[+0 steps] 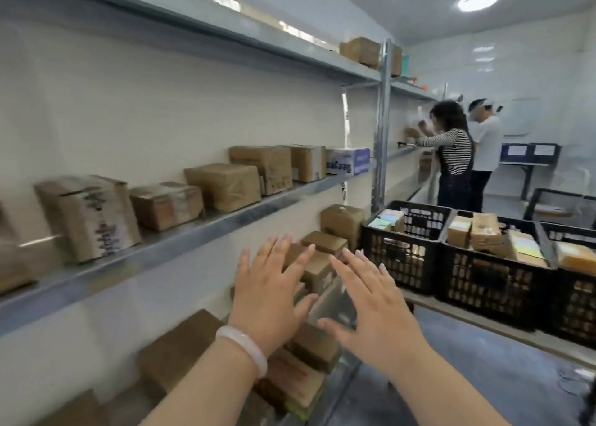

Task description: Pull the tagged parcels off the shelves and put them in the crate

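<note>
Both hands are held out in front of the shelving with nothing in them: the left hand (271, 296), with a pale bracelet (242, 348) at its wrist, and the right hand (377, 309) are side by side, palms turned away, fingers straight and spread apart, pointing towards the far end of the lower shelf. Behind and between them a pile of brown parcels (317, 274) is seen on that lower shelf; whether it is touched by any finger cannot be told. On top of the pile a flat parcel (324, 242) is laid with its long axis along the shelf, and a taller one (343, 222) is stood just beyond it. On the middle shelf (225, 219) a row of parcels (224, 185) is lined up from near left to far right, broad faces turned to the aisle, with a white and blue box (348, 161) at the far end. The nearest parcel (87, 216) is stood on end. Tags cannot be made out through the blur. To the right, three black crates (406, 251) (493, 274) (577, 296), already loaded with parcels, are set side by side on a low tabletop (548, 342). Two people (454, 154) are seen at the far shelves.
</note>
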Available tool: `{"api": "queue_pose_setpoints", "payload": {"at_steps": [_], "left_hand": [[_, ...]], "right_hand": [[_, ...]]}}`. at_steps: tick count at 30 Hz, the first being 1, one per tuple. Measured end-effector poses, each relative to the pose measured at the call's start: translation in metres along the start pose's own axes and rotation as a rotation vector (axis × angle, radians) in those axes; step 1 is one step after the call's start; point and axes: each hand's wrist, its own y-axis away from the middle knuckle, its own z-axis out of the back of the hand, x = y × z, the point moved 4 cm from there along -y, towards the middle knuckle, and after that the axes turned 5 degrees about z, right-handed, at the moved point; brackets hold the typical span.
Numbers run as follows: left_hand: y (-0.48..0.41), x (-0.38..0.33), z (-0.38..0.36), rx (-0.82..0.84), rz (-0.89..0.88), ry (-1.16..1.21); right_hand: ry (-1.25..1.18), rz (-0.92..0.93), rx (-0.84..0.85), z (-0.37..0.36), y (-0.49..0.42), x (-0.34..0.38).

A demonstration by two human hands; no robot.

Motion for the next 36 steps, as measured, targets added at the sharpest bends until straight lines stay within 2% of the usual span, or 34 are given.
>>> {"api": "queue_pose_setpoints", "payload": {"at_steps": [6, 15, 20, 22, 25, 28, 33, 36], "left_hand": [[0.016, 0.082, 0.076, -0.168, 0.126, -0.165], [0.039, 0.177, 0.146, -0.312, 0.438, -0.392], [0.051, 0.213, 0.183, -0.562, 0.633, -0.457], [0.048, 0.225, 0.190, -0.533, 0.748, -0.472], [0.040, 0.243, 0.190, -0.375, 0.915, -0.419], [0.035, 0.250, 0.189, -0.324, 0.970, -0.428], [0.034, 0.250, 0.193, -0.346, 1.025, -0.412], [0.048, 0.249, 0.199, -0.450, 1.015, -0.264]], "right_hand": [[-0.120, 0.200, -0.060, -0.017, -0.077, 0.090], [-0.359, 0.521, -0.103, -0.034, -0.160, 0.193], [-0.531, 0.654, -0.087, -0.042, -0.184, 0.224], [-0.590, 0.673, -0.114, -0.040, -0.192, 0.233], [-0.634, 0.706, -0.104, -0.041, -0.201, 0.242], [-0.659, 0.734, -0.067, -0.048, -0.204, 0.246], [-0.747, 0.732, 0.008, -0.061, -0.204, 0.251], [-0.775, 0.746, 0.076, -0.072, -0.200, 0.254]]}}
